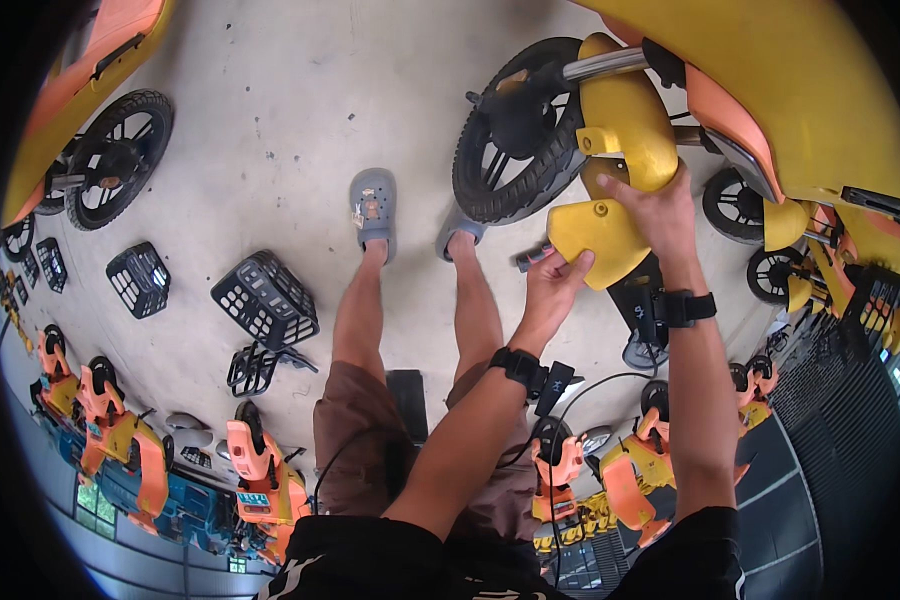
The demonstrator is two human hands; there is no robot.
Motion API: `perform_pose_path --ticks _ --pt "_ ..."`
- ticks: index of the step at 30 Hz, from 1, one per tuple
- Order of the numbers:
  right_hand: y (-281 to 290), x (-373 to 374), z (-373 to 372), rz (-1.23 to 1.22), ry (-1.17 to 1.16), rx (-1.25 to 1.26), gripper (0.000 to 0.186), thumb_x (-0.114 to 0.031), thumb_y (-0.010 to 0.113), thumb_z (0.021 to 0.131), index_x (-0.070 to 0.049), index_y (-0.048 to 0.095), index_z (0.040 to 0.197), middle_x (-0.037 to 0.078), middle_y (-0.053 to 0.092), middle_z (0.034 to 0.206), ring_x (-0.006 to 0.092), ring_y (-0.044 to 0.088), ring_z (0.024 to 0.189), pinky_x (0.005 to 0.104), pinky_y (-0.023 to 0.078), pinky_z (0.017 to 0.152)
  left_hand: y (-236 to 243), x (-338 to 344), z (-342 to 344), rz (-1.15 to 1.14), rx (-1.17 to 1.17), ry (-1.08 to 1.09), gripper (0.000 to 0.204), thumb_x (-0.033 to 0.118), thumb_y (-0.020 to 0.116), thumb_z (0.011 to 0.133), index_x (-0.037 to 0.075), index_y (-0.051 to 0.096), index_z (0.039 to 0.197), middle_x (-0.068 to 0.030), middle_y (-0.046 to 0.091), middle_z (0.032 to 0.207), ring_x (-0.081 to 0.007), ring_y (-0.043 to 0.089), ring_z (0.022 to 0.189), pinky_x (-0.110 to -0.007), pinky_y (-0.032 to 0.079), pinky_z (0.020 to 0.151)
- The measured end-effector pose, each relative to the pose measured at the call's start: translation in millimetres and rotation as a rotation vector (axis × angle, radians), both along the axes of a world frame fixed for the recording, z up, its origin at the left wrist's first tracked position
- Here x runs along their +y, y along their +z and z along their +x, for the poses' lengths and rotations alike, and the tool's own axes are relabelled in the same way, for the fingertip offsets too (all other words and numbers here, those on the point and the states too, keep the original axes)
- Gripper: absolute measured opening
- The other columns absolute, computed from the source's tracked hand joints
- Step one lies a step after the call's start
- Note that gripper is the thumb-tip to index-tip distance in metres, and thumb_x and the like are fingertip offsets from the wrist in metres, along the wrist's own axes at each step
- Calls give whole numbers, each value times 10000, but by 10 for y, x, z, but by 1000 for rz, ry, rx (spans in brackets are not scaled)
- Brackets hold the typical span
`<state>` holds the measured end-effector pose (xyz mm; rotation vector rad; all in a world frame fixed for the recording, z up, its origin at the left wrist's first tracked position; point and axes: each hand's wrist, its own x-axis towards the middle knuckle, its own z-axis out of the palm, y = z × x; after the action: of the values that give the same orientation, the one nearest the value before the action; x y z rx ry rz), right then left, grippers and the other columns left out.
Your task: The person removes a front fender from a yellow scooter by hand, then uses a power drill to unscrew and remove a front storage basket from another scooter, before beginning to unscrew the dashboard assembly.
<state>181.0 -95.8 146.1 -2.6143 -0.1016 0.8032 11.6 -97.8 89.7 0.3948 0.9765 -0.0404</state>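
A yellow plastic mudguard piece [598, 240] with a small hole near its upper edge is pinched between the thumb and fingers of my left hand [558, 285]. A small dark object [532, 257] with a reddish part shows beside these fingers; its kind is unclear. My right hand [660, 215] is closed at the lower end of the yellow front mudguard [630, 110], its thumb near the loose piece's upper edge and its other fingers largely hidden. The mudguard curves beside the black front wheel [520, 135] of a yellow and orange scooter [800, 90].
Black plastic baskets [265, 300] lie on the concrete floor [270, 130] to the left. Another scooter's wheel [120, 160] is at the far left. Several orange and yellow scooters [260, 480] stand around. A cable [590, 385] runs near my wrists.
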Motion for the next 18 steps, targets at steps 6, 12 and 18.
perform_pose_path --ticks 6,12,18 --pt "-257 -575 -303 401 -430 224 563 -138 714 774 32 419 1222 91 566 1095 186 567 979 300 454 866 -19 143 -215 403 -3 -246 260 210 668 864 -17 647 989 -53 643 710 -76 553 622 -250 426 561" --pt "-78 -1568 -1363 699 -837 493 570 -15 624 795 -41 372 1306 59 493 1228 204 485 1140 349 389 980 476 -35 -1012 758 -203 -583 172 177 658 829 20 626 767 -140 576 654 -320 585 614 -387 459 542" --pt "790 -1445 -1802 1106 -902 520 710 -398 605 860 -110 258 1408 112 356 1398 260 361 1287 484 314 1046 1377 734 -696 1001 -641 -708 127 119 628 822 0 587 834 -125 573 872 -308 560 774 -395 460 656"
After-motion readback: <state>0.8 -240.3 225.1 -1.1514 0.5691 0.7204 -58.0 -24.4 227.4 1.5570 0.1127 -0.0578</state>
